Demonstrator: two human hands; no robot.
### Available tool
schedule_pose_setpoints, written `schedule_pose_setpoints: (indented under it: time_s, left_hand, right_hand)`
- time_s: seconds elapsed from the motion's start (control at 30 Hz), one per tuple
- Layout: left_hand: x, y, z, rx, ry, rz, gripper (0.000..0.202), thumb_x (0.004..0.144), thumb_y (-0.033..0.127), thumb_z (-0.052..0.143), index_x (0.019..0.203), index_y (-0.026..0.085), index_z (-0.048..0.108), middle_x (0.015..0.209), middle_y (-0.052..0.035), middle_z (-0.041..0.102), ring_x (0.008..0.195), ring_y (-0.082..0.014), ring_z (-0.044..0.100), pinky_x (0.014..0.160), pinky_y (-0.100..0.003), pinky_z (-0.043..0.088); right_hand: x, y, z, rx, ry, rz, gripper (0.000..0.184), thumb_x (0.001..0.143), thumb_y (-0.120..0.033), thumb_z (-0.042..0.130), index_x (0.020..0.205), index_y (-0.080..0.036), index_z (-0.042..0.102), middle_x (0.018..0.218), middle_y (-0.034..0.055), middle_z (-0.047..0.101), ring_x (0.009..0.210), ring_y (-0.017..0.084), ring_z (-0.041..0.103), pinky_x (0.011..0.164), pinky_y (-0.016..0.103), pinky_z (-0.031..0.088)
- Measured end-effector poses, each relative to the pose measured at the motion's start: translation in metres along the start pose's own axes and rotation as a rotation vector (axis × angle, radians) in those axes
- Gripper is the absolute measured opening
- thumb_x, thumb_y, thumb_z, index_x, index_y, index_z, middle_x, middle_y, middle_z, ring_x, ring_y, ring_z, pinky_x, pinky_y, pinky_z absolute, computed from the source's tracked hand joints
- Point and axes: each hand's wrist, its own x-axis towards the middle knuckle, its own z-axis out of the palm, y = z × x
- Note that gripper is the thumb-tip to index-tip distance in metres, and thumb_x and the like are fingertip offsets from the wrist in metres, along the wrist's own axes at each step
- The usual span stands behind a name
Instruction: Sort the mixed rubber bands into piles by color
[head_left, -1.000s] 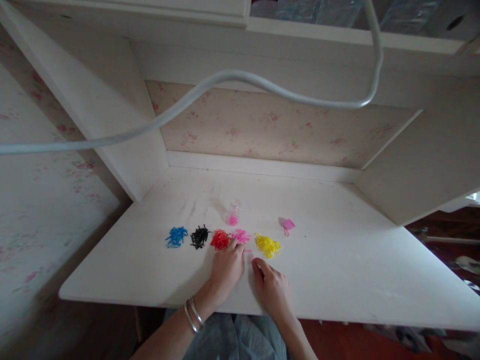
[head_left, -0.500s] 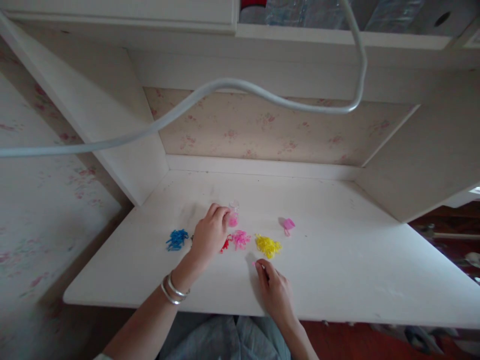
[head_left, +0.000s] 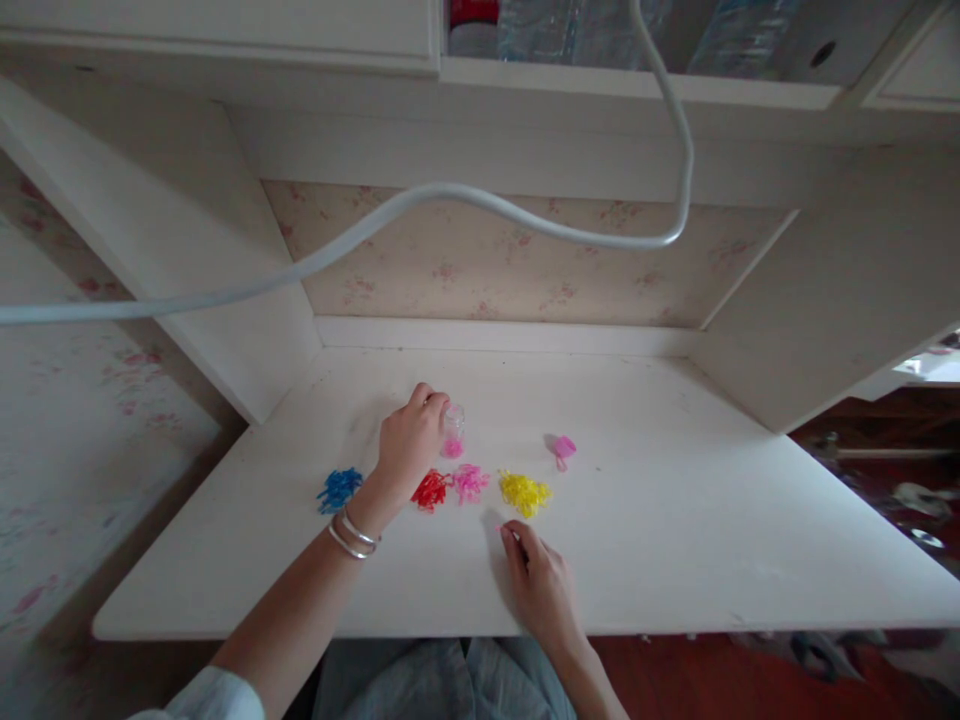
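My left hand [head_left: 409, 440] reaches forward and closes its fingers round a small clear vial [head_left: 453, 431] with pink bits at its bottom, standing on the white desk [head_left: 675, 520]. My right hand [head_left: 536, 585] rests on the desk nearer me, fingers curled, with a tiny pink bit at its fingertips. Small piles of rubber bands lie in a row: blue [head_left: 339, 489], red [head_left: 431, 490], pink [head_left: 470, 482] and yellow [head_left: 524, 492]. My left wrist hides the black pile. A pink cap [head_left: 563, 449] lies to the right of the vial.
A grey cable [head_left: 420, 195] hangs in a loop across the view above the desk. White side panels [head_left: 825, 300] close the desk in on both sides. A shelf above holds bottles [head_left: 570, 25]. Flowered wallpaper backs the niche.
My left hand left the piles, reached forward and took hold of the vial. My right hand stayed near the front with the pink bit. The view shifted slightly.
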Motion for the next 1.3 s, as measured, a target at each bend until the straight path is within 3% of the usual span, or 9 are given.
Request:
schedule_pose_setpoints:
  time_s: [0.3,0.4,0.53,0.63,0.73,0.87,1.0,1.13,1.3]
  left_hand:
    - [-0.015,-0.008,-0.002,-0.184,0.041,-0.040,0.026,0.095,0.031,0.038,0.105,0.025,0.061,0.101,-0.0018,0.059,0.081,-0.0121,0.060,0.069,-0.022,0.043]
    - [-0.043,-0.011,0.005,-0.324,0.026,-0.019,0.025,0.094,0.030,0.038,0.100,0.023,0.061,0.097,-0.0020,0.061,0.080,-0.0119,0.060,0.074,-0.023,0.045]
    - [-0.096,-0.009,0.028,-0.539,-0.099,-0.001,0.026,0.094,0.029,0.037,0.093,0.021,0.062,0.093,-0.0036,0.063,0.086,-0.0134,0.060,0.078,-0.024,0.046]
    - [-0.132,-0.006,0.044,-0.612,-0.191,-0.053,0.027,0.093,0.027,0.037,0.087,0.021,0.062,0.086,-0.0029,0.063,0.079,-0.0132,0.059,0.071,-0.023,0.047]
    - [-0.150,-0.005,0.051,-0.614,-0.208,-0.050,0.026,0.093,0.025,0.037,0.089,0.022,0.062,0.088,-0.0029,0.063,0.078,-0.0128,0.059,0.071,-0.023,0.047]
    - [-0.153,-0.006,0.050,-0.583,-0.207,-0.007,0.024,0.092,0.022,0.038,0.089,0.023,0.062,0.088,-0.0020,0.064,0.080,-0.0129,0.061,0.073,-0.024,0.047]
    - [-0.152,-0.006,0.048,-0.561,-0.235,0.000,0.025,0.092,0.022,0.036,0.090,0.024,0.061,0.088,-0.0016,0.064,0.080,-0.0132,0.061,0.072,-0.024,0.046]
    - [-0.154,-0.006,0.047,-0.527,-0.247,0.007,0.025,0.092,0.020,0.036,0.091,0.025,0.061,0.089,-0.0010,0.063,0.081,-0.0139,0.061,0.073,-0.025,0.046]
    - [-0.155,-0.007,0.047,-0.528,-0.244,0.019,0.024,0.092,0.020,0.038,0.091,0.026,0.061,0.090,-0.0011,0.064,0.080,-0.0138,0.061,0.073,-0.024,0.046]
  right_hand:
    - [0.000,-0.002,-0.001,0.038,-0.001,-0.005,0.042,0.096,-0.045,0.029,0.102,-0.022,0.064,0.087,0.0059,0.072,0.074,0.018,0.067,0.066,0.024,0.045]
    - [0.001,-0.002,-0.002,0.132,0.014,0.021,0.041,0.094,-0.047,0.033,0.098,-0.021,0.066,0.086,0.0055,0.071,0.072,0.017,0.066,0.066,0.023,0.044]
    - [0.013,-0.007,-0.009,0.311,0.035,0.141,0.044,0.090,-0.052,0.041,0.092,-0.017,0.067,0.067,0.0028,0.065,0.056,0.014,0.056,0.054,0.022,0.041]
    - [0.034,-0.021,-0.018,0.428,0.082,0.151,0.044,0.087,-0.053,0.046,0.092,-0.015,0.068,0.067,0.0023,0.062,0.055,0.012,0.050,0.050,0.021,0.037]
    - [0.064,-0.043,-0.028,0.500,0.111,0.091,0.043,0.085,-0.052,0.049,0.092,-0.014,0.068,0.065,0.0008,0.058,0.054,0.010,0.045,0.049,0.020,0.034]
    - [0.109,-0.072,-0.028,0.510,0.178,0.045,0.045,0.083,-0.054,0.051,0.091,-0.013,0.069,0.056,-0.0029,0.049,0.050,0.009,0.038,0.044,0.019,0.028]
    - [0.143,-0.085,-0.013,0.505,0.193,0.004,0.047,0.082,-0.054,0.049,0.092,-0.013,0.070,0.055,-0.0036,0.047,0.049,0.008,0.036,0.043,0.019,0.026]
    - [0.157,-0.089,-0.001,0.467,0.180,-0.010,0.046,0.082,-0.054,0.049,0.091,-0.015,0.071,0.052,-0.0045,0.046,0.047,0.009,0.036,0.044,0.019,0.026]
    - [0.157,-0.093,-0.002,0.439,0.151,-0.023,0.046,0.082,-0.054,0.049,0.091,-0.016,0.073,0.055,-0.0027,0.052,0.049,0.010,0.039,0.047,0.020,0.029]
